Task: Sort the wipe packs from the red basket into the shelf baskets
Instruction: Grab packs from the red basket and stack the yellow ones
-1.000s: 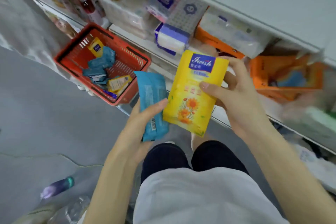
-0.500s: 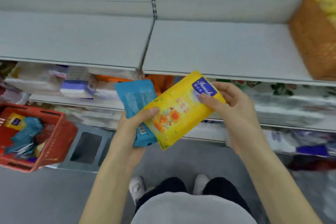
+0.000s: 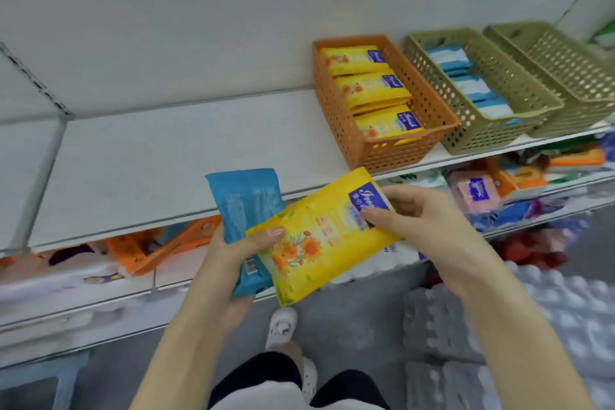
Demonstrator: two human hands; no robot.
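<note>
My left hand [image 3: 229, 263] grips a blue wipe pack [image 3: 246, 206] upright, its thumb lying across the lower corner of a yellow wipe pack [image 3: 316, 240]. My right hand [image 3: 422, 220] pinches the yellow pack's top right end near its purple label. Both packs are held in front of the white shelf's [image 3: 166, 160] edge. On that shelf, up to the right, stands an orange basket [image 3: 399, 146] holding three yellow packs. Beside it a green basket [image 3: 482, 130] holds blue and white packs. The red basket is out of view.
A second green basket [image 3: 565, 70] stands at the far right of the shelf, its contents unseen. Lower shelves hold orange boxes [image 3: 156, 250] and pink packs [image 3: 476, 193]. Bundled goods [image 3: 565, 309] crowd the floor at right. My shoe [image 3: 283, 323] is on the grey floor.
The view has swung right and up: the red basket has left the frame and the shelf baskets have come into view. Both hands keep hold of the two packs.
</note>
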